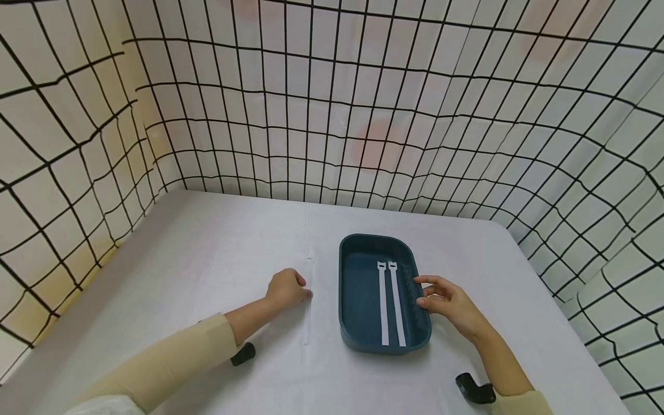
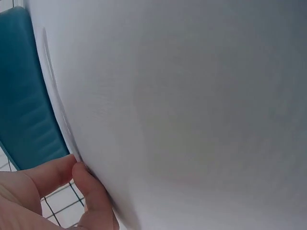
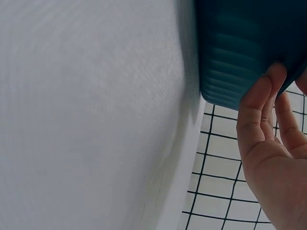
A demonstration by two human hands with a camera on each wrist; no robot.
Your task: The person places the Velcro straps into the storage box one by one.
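A dark teal tray (image 1: 346,288) stands right of the table's middle. Two white hook-and-loop cable ties (image 1: 384,305) with slotted heads lie side by side inside it. My right hand (image 1: 451,302) holds the tray's right rim, with fingertips against the outer wall (image 3: 230,72) in the right wrist view. Left of the tray, another white cable tie (image 1: 309,323) lies flat, hard to tell from the white table. My left hand (image 1: 287,288) pinches this tie at its edge between thumb and fingertip. In the left wrist view the tie (image 2: 55,91) runs away from the fingertips (image 2: 79,167).
The table (image 1: 218,248) has a white cover. A black wire grid (image 1: 321,104) over white panels encloses its back and sides. Black curved pieces show beside each forearm, one left (image 1: 242,354) and one right (image 1: 474,389).
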